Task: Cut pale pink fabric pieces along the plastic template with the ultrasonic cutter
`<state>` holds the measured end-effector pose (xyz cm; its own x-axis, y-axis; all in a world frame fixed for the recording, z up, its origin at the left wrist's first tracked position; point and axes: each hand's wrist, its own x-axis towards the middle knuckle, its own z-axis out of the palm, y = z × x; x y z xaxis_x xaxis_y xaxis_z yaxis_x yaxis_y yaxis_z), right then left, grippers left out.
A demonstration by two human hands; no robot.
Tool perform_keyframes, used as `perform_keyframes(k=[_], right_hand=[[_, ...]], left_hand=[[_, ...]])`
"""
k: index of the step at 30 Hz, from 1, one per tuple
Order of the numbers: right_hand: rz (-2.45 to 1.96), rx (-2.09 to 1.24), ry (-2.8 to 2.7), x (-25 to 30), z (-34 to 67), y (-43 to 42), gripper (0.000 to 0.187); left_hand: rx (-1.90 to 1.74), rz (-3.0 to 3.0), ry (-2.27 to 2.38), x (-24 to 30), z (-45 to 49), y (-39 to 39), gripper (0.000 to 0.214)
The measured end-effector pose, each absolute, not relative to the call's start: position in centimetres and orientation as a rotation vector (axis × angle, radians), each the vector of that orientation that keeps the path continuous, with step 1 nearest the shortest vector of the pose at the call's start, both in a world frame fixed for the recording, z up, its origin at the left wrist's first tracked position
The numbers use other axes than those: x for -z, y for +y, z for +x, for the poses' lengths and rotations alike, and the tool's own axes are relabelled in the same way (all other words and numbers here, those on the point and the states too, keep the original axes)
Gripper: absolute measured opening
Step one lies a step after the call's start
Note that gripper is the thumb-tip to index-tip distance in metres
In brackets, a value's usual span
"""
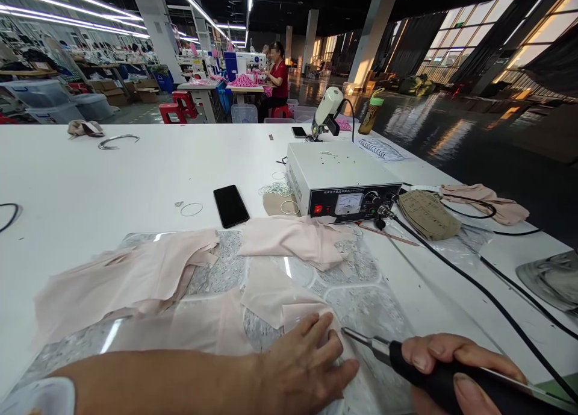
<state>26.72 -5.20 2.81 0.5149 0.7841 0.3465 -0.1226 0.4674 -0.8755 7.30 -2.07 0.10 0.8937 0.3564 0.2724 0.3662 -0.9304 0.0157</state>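
Note:
My left hand [301, 367] lies flat with fingers stretched out on a pale pink fabric piece [275, 297], pressing it onto a patterned glass plate [361, 306]. My right hand [456, 373] is closed round the black handle of a corded cutting tool [406, 358]; its metal tip points left and touches the fabric edge beside my left fingers. Its black cable [474, 285] runs up to a white control box [341, 183]. Two more pink fabric pieces [135, 276] lie on the plate.
A black phone [230, 205], thin wire rings [192, 209] and a beige pad [427, 213] lie on the white table [90, 186]. Pink cloth [485, 199] sits right of the box. A bottle [370, 112] stands behind. A seated person [276, 78] works far back.

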Motion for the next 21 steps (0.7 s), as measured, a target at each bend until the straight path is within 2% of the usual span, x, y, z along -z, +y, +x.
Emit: perform_keyframes(k=[13,21], right_hand=[[-0.961,-0.589,-0.964,-1.8,27.5,-4.8,0.011],[-0.9,-0.597,-0.844,-2.6,26.2,-3.9,0.009]], left_hand=[[0.454,-2.998,-0.568,0.6,7.3,-2.0,0.038],[0.424,-3.02,-0.563,0.3,7.5,-1.9,0.03]])
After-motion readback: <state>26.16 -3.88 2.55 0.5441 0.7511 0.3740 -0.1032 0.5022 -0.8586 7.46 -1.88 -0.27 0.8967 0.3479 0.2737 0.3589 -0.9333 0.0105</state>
